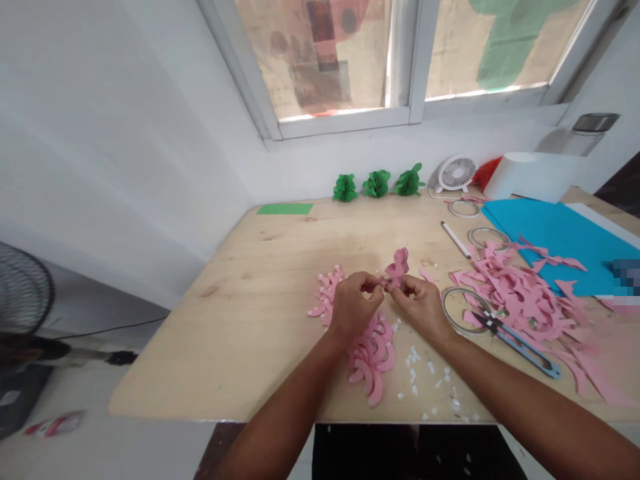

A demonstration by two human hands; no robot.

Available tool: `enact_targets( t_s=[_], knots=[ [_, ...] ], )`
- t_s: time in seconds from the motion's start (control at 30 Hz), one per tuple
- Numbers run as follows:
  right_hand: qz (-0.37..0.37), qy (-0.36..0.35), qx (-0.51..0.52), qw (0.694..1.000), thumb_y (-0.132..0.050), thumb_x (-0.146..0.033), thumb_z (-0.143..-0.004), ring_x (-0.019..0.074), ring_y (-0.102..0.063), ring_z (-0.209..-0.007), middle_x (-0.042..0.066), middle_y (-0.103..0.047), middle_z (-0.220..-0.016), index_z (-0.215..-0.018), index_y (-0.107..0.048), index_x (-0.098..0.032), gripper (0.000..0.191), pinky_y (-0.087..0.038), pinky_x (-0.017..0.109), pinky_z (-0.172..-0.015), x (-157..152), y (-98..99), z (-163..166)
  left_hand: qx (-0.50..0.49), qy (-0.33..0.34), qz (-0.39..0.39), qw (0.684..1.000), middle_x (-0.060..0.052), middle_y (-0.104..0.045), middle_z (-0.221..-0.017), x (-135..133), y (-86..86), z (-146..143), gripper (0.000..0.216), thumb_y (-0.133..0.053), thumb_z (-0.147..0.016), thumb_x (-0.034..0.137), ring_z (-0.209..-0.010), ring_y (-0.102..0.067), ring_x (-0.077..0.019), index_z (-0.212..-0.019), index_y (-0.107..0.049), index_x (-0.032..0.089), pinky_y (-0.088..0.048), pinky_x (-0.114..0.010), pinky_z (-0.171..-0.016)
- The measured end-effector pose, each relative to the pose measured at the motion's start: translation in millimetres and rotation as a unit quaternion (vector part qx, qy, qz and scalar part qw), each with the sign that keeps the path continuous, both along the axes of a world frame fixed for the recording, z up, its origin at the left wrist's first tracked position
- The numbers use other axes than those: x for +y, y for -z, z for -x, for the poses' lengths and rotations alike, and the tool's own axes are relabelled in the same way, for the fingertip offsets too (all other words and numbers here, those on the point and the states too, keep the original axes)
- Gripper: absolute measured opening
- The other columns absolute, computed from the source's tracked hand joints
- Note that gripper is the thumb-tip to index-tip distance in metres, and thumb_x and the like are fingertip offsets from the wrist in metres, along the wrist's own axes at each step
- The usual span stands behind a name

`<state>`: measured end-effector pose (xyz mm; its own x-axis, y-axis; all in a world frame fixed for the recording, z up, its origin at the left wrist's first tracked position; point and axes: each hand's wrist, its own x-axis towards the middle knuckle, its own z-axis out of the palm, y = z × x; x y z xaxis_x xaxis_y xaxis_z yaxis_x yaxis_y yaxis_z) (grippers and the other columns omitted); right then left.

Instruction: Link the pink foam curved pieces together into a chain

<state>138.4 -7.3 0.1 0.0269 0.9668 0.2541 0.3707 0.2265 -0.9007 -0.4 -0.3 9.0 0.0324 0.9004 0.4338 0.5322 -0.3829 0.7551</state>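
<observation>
My left hand [356, 301] and my right hand [420, 303] meet above the middle of the table, fingertips pinched close together. Between them rises a pink paper cutout [399, 264] with a wavy outline, its lower end hidden by the fingers. Both hands appear to grip that end; the exact contact is too small to see. Curved pink paper cutouts [373, 353], with small white bits at their tips, lie under and beside my left hand. Small white scraps [413, 373] are scattered on the wood below my right hand.
On the wooden table [240, 320], pink offcuts [525, 287], a blue-handled cutter or scissors [530, 350], tape rolls [465, 310] and blue sheets [575, 240] lie at right. A white pen [455, 240], small fan [456, 173], green paper figures [376, 183] and green strip [285, 209] are farther back.
</observation>
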Motion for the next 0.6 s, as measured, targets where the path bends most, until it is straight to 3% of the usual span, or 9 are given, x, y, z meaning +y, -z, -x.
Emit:
enact_targets(
  t_s=[0.23, 0.47, 0.6],
  knots=[
    [0.05, -0.007, 0.081, 0.995, -0.056, -0.039, -0.073, 0.0078, -0.029, -0.046, -0.005, -0.034, -0.049, -0.058, -0.053, -0.015, 0.029, -0.022, 0.021, -0.042, 3, 3.3, -1, -0.013, 0.008, 0.005, 1.0, 0.001, -0.063, -0.063, 2, 0.6, 5, 0.008, -0.054, -0.07, 0.012, -0.058, -0.055, -0.0101, -0.07, -0.06, 0.017, -0.045, -0.022, -0.058],
    [0.082, -0.013, 0.143, 0.986, -0.058, -0.039, -0.072, 0.0071, -0.026, -0.044, -0.006, -0.033, -0.047, -0.055, -0.049, -0.016, 0.03, -0.019, 0.021, -0.041, 7, 9.5, -2, 0.037, 0.074, -0.087, 0.993, -0.005, -0.063, -0.08, 1, -1.5, 6, 0.01, -0.054, -0.076, 0.015, -0.081, -0.058, -0.0155, -0.082, -0.062, 0.018, -0.046, -0.029, -0.073],
    [0.092, -0.02, 0.156, 0.983, -0.06, -0.039, -0.071, 0.0067, -0.026, -0.043, -0.006, -0.034, -0.046, -0.055, -0.05, -0.015, 0.03, -0.018, 0.021, -0.041, 8, 11.2, -2, 0.078, 0.075, -0.109, 0.988, -0.006, -0.061, -0.082, 2, 2.3, 5, 0.012, -0.054, -0.078, 0.014, -0.083, -0.057, -0.0166, -0.086, -0.063, 0.018, -0.046, -0.03, -0.075]
  ],
)
